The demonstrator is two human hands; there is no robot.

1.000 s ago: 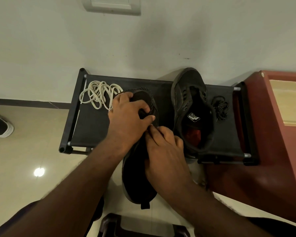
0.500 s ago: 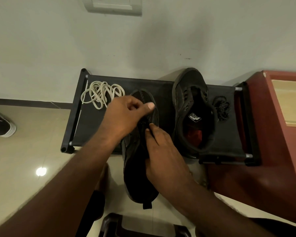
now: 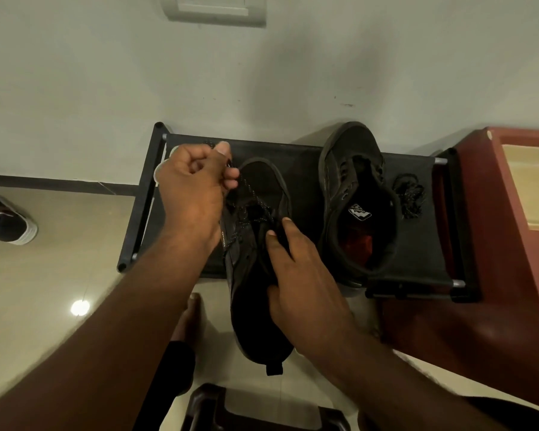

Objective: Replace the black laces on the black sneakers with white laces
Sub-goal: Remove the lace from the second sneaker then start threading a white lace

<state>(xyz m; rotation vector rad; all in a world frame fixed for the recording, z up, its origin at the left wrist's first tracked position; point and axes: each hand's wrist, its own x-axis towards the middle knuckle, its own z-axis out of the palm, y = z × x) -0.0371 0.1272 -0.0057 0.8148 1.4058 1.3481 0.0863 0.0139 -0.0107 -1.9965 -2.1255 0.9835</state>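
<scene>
The black lace (image 3: 255, 199) is soft, light cord that would likely snag in the eyelets, so it is best pinched close to them. The left hand (image 3: 193, 185), a fist raised over the rack's (image 3: 305, 181) far left corner, grips the lace. The right hand (image 3: 305, 287) clasps the sneaker (image 3: 246, 306), which overhangs the rack's near edge, with its thumb hooked inside.

The left hand (image 3: 190, 188) hides nearly all the white laces (image 3: 159, 174); I see only a sliver, upper left. The shoe (image 3: 10, 223) at the left edge and the wall plate (image 3: 218, 9) at the top are cut off. I can't read the insole logo (image 3: 359, 212).
</scene>
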